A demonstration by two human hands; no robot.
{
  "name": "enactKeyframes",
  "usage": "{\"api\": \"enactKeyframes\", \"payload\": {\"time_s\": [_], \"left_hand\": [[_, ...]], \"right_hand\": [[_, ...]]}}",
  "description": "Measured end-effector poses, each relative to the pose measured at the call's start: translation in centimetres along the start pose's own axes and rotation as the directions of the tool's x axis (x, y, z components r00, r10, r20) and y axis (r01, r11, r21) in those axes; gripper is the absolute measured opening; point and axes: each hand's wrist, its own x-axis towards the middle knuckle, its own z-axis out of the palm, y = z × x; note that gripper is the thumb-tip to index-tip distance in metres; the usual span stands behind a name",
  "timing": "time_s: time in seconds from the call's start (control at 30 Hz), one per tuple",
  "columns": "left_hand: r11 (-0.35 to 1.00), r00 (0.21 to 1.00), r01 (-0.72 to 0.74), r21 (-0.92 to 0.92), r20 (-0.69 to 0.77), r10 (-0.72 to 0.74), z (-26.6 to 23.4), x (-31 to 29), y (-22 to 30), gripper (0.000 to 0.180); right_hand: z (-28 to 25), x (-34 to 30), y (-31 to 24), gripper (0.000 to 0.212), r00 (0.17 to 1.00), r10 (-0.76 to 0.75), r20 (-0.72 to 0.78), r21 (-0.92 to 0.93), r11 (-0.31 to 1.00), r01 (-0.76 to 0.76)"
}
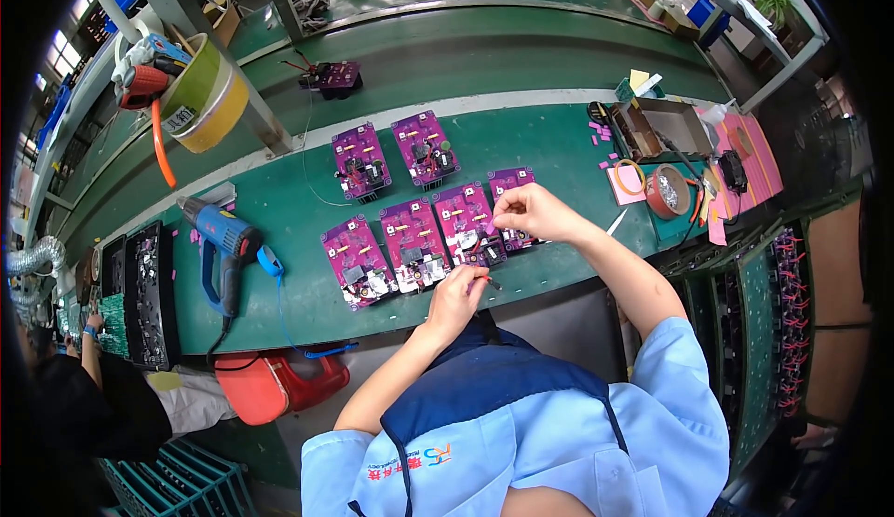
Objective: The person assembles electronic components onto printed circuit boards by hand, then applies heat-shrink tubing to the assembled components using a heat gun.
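Nearest me, the left hand (454, 295) pinched a red-tipped wire (488, 281); the right hand (526, 211) pinched closed over the rightmost purple circuit board (510, 202). I saw the board row (410, 242) running leftward, the right hand nearer.

Whatever the right hand (526, 211) pinches is too small to make out; its fingers cover part of the purple board (511, 202) beneath; the left hand (456, 295) wraps a thin red-tipped tool (488, 281), most of it hidden in the fist; parts on the board beside that grip (468, 224) blur together.
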Motion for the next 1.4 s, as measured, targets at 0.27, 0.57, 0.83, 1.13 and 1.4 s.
{"api": "enactKeyframes", "payload": {"time_s": [0.27, 0.57, 0.83, 1.13, 1.4], "left_hand": [[0.999, 0.999, -0.039, 0.024, -0.01, 0.039, -0.1, 0.2, 0.0, 0.012], [0.086, 0.706, 0.63, -0.772, 0.523, -0.477, -2.4, 0.2, 1.5, 0.015], [-0.229, 0.647, 0.54, -0.81, 0.574, -0.502, -2.6, 0.7, 1.2, 0.018], [0.027, 0.667, 0.623, -0.782, 0.512, -0.541, -1.1, 0.5, 3.0, 0.018], [0.029, 0.642, 0.684, -0.729, 0.582, -0.498, -0.8, 0.2, 2.1, 0.013]], "right_hand": [[2.7, -1.1, -2.7, 0.013, 0.929, -0.371, 0.011, -0.712, 0.649, 0.268], [2.7, 0.1, -1.2, 0.015, 0.99, -0.139, -0.009, -0.569, 0.815, 0.109], [2.5, -3.0, -5.0, 0.031, 0.81, -0.569, -0.142, -0.82, 0.525, 0.225], [8.3, -6.3, -2.9, 0.019, 0.907, -0.412, -0.085, -0.484, 0.813, 0.324], [5.1, -7.6, -0.7, 0.004, 0.86, -0.015, -0.51, 0.055, 0.997, 0.05]]}}
